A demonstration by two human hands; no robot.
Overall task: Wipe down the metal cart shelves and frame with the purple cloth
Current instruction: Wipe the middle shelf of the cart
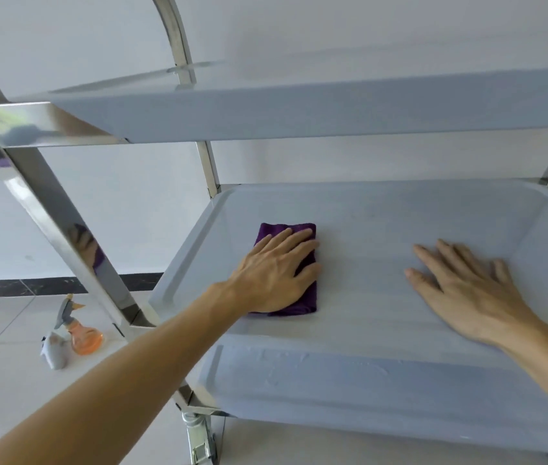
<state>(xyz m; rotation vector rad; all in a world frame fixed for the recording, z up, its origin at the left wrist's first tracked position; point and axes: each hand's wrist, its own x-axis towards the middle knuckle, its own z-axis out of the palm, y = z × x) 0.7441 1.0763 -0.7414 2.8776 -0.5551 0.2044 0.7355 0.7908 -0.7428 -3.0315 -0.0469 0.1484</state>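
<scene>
Left hand (272, 273) presses purple cloth (302, 297) flat on lower shelf (366, 297)

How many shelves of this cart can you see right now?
2. The upper shelf spans the top of the view. The lower shelf sits beneath it, where the left hand presses the purple cloth. Any shelf above or below is out of view.

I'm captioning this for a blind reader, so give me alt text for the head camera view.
A left hand presses a folded purple cloth flat on a cart's lower shelf tray, while the right hand rests open beside it. An orange spray bottle stands on the floor to the left.
</scene>
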